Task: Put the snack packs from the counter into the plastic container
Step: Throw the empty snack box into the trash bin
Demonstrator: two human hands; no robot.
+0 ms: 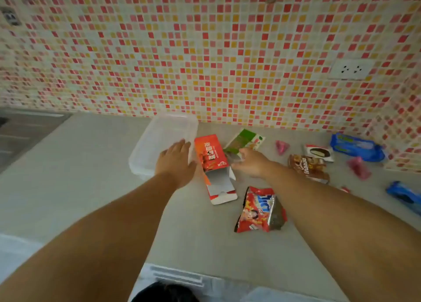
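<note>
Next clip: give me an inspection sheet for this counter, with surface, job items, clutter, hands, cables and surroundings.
Surface: grey counter, snacks spread over its right half.
Job's things: clear container by the wall, seemingly empty; orange box, near flap open; green pack; red bag; brown pack; white pack; two blue packs; pink wrappers.
Clutter: nothing seen.
Hands: left hand open over the container's edge; right hand by the green pack, grip unclear.
Cables: nothing seen.
Surroundings: mosaic wall, socket, sink at left.
</note>
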